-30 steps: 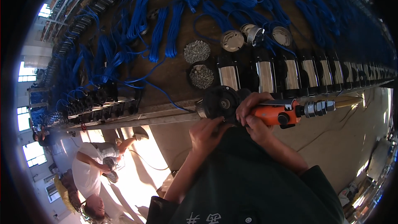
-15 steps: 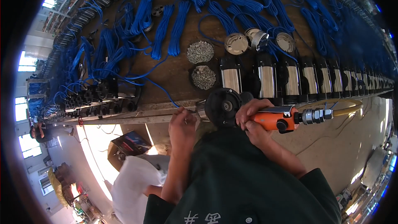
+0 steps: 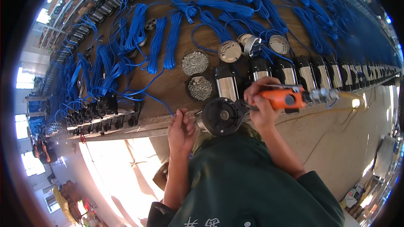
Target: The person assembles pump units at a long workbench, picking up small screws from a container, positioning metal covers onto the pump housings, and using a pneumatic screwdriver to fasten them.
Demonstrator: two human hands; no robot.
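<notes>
My right hand [image 3: 261, 103] is wrapped round an orange air tool [image 3: 281, 99], which lies level and points left, its metal hose fitting on the right. Left of that hand is a round black motor end cover [image 3: 224, 116] with a metal center, on a part lying at the bench edge before my body. My left hand [image 3: 181, 132] is left of the cover, thumb and fingers pinched together. A blue cable [image 3: 158, 101] runs down to its fingertips; whether they grip it or a small piece is hidden.
Two round dishes of small screws [image 3: 195, 62] stand behind the cover. Silver motor bodies [image 3: 227, 86] line the bench edge to the right; round metal end plates [image 3: 230, 51] lie behind them. Bundles of blue cable [image 3: 172, 40] cover the bench [image 3: 168, 82]. A yellow hose [image 3: 353, 96] trails right.
The air tool and my right hand have shifted up and away from the cover. My left hand stays beside the part, fingers still pinched. The whole view has turned slightly.
</notes>
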